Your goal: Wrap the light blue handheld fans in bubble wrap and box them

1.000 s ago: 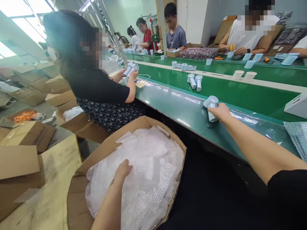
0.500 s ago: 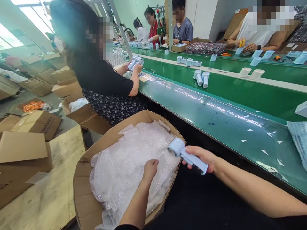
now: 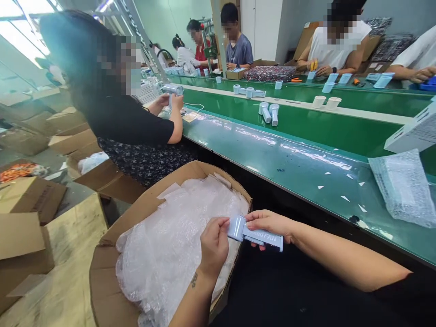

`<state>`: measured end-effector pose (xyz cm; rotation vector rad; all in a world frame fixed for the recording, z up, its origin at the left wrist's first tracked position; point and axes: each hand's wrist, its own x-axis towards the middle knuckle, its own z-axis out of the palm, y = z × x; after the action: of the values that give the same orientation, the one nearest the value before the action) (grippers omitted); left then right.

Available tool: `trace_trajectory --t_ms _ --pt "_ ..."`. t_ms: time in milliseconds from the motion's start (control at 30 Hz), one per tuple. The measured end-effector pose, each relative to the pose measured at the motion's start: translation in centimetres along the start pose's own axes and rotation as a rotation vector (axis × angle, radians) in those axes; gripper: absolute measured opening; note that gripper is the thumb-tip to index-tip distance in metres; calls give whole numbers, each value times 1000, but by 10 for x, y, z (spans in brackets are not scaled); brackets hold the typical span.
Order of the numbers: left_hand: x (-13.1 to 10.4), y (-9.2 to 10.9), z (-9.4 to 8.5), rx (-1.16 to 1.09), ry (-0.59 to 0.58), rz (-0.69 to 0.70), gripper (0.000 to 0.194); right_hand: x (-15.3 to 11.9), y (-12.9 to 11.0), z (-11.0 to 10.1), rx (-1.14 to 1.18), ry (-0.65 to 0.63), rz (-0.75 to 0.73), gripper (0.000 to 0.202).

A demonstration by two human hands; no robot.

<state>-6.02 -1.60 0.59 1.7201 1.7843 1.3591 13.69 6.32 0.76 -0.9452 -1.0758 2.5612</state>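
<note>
A light-blue handheld fan (image 3: 257, 235) with "FAN" lettered along its handle is held in front of me, over the edge of a big carton. My right hand (image 3: 272, 224) is closed round the handle, thumb on top and fingertips below. The fingers of my left hand (image 3: 214, 243) are curled and pinched at the far end of the fan's head; exactly what the fingertips grip is partly hidden. Beneath my left hand, the open cardboard carton (image 3: 105, 227) is heaped with clear bubble-wrap bags (image 3: 177, 236).
A green workbench (image 3: 265, 159) runs diagonally ahead, with a bubble-wrapped packet (image 3: 403, 190), a white box (image 3: 412, 127) and paper scraps. Two more fans (image 3: 269, 113) lie on the green conveyor (image 3: 306, 120). A co-worker (image 3: 126, 109) at left handles another fan. Cartons (image 3: 22, 240) stand on the floor.
My left hand has risen to the fan's head, and its fingers now meet there. My right hand has turned the fan so the lettering shows. The whole view has shifted rightward.
</note>
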Motion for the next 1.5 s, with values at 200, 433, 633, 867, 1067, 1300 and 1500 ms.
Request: trace_trajectory --t_ms 200,433,633,867,1067,1300,1500 --pt "-14 -2 13 403 51 533 23 -23 4 1 31 202 -114 44" --pt "-10 -3 51 542 90 318 13 -22 18 -6 -51 489 -250 39" --pt "-21 14 65 297 38 17 11 -41 15 -7 189 422 -218 44" --pt "-22 29 77 191 -78 -120 8 -46 17 -5 139 529 -311 42" --pt "-28 36 82 332 4 522 18 -49 18 -16 199 366 -56 53" --pt "-47 34 89 244 -65 545 16 -65 43 -24 443 312 87 36" --pt "-52 39 95 199 -296 749 25 -70 71 -24 363 513 7 27"
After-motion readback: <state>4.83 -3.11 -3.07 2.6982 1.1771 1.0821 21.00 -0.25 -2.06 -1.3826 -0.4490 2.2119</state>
